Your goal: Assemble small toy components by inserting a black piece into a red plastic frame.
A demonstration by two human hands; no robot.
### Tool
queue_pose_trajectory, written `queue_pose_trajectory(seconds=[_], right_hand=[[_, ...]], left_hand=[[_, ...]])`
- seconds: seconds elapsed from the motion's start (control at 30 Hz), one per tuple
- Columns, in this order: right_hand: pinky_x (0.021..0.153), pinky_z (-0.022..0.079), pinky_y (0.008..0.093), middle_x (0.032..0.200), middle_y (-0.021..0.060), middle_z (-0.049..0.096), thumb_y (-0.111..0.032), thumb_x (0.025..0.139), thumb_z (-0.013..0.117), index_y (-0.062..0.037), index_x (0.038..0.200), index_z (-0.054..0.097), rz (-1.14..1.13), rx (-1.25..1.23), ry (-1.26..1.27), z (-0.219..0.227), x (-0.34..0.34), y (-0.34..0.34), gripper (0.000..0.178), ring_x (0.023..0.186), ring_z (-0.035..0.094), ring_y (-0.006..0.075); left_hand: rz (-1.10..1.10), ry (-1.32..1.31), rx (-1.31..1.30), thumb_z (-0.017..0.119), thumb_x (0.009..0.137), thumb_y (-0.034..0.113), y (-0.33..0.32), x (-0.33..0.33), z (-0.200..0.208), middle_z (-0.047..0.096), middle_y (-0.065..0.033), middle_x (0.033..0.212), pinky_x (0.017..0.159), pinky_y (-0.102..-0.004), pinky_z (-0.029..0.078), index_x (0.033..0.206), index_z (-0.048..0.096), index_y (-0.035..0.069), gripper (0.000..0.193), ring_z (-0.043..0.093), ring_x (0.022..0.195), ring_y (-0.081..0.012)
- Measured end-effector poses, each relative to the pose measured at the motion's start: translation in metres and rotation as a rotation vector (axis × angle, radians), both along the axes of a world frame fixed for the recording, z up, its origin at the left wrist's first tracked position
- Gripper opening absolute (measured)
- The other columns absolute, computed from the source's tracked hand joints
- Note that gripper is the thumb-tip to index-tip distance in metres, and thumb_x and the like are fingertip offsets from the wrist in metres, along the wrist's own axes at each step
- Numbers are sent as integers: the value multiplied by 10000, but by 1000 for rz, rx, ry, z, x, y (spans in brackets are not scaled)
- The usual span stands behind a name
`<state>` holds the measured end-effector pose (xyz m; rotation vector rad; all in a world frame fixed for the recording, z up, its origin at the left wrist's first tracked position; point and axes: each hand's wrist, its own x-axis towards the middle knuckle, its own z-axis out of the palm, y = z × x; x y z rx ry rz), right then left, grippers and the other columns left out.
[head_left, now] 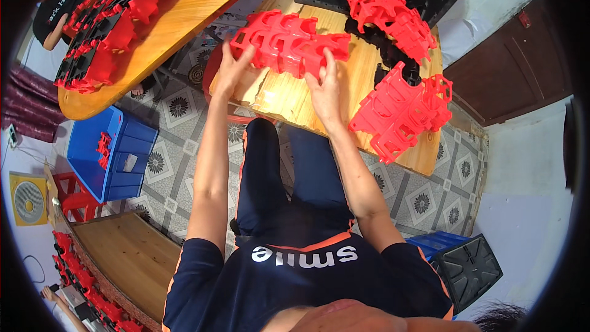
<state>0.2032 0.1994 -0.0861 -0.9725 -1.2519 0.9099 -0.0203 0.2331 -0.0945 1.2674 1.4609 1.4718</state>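
Wood tbl (273, 102): L hand (233, 70), R hand (326, 91) on red pcs (278, 44).

I count remotely — two bare hands (233, 71) (326, 89) | three red plastic clusters (279, 43) (393, 18) (399, 114) on the near table (361, 64) | three wooden tabletops (178, 18) (126, 249) | one blue bin (130, 138), left | one fan (28, 201) | two other people (58, 9) (64, 308) — partly visible

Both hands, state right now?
Left hand: holding the left end of the red plastic assembly.
Right hand: holding the same assembly near its right end.

Workshop with wooden tables (184, 15), red plastic parts (279, 46)
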Motion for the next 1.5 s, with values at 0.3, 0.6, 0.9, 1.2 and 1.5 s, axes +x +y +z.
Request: queue_pose_trajectory(seconds=[0.3,0.6,0.9,1.2,1.5], right_hand=[[756,569,295,916,105,696,-145,959,606,12,1051,600,382,-158,309,122,48,-6,182,795,694,161],[742,584,426,1049,252,654,-444,988,485,66,1037,613,15,-556,-389,107,64,141,528,883,695,321],[725,491,321,841,88,699,-374,964,573,4,953,691,-203,150,-724,176,161,36,396,800,649,174],[676,490,231,949,52,677,-146,967,605,4,1196,616,-402,-134,-425,66,270,-108,275,749,602,92],[727,503,252,1275,82,460,-102,878,698,-27,1347,523,-208,41,-415,55,272,-79,506,821,571,103]], left_hand=[[-157,66,222,895,692,246,-70,-10,97,574,-224,1291,982,-395,495,1539,201,118,1102,611,1139,-276],[31,532,-190,713,697,719,70,0,94,662,-253,1159,914,-405,521,1303,594,38,920,662,1090,-289],[525,1061,211,653,829,582,35,63,58,536,-178,1303,984,-517,396,1356,511,95,731,499,1196,-399],[-527,272,181,866,678,353,-96,216,2,436,-230,1395,1105,-466,321,1453,353,14,989,430,1269,-387],[-419,134,147,783,822,184,-103,231,-17,528,-197,1303,1043,-371,423,1435,369,2,762,509,1232,-305]])
